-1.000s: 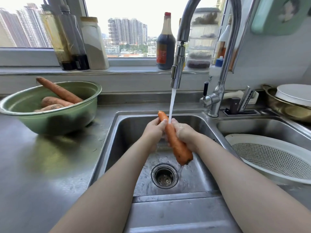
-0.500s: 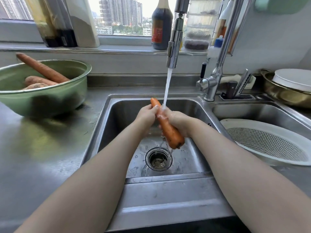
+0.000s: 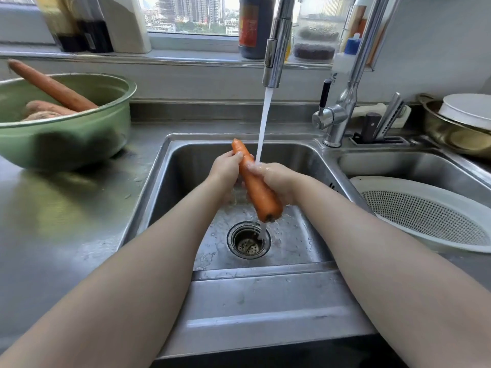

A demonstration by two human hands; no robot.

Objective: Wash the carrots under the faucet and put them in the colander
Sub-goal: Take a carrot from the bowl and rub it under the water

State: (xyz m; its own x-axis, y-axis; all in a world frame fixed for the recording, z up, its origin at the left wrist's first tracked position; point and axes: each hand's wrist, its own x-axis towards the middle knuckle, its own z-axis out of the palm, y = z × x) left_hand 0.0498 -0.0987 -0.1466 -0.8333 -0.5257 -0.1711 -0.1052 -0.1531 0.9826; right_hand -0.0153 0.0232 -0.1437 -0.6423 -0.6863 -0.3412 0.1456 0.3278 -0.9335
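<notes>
left hand and right hand curl round the carrot over the sink, stream hitting it; fingers mostly hidden behind it. colander right of the sink, rim cut off.

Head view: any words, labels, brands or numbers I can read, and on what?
No text can be read.
Dark bottle on the windowsill: the print on its red label is blurred.
White bottle with a blue cap, behind the faucet: it carries a small mark, too small to read.

The water now lands farther down the carrot, over fingers of the right hand.
</notes>
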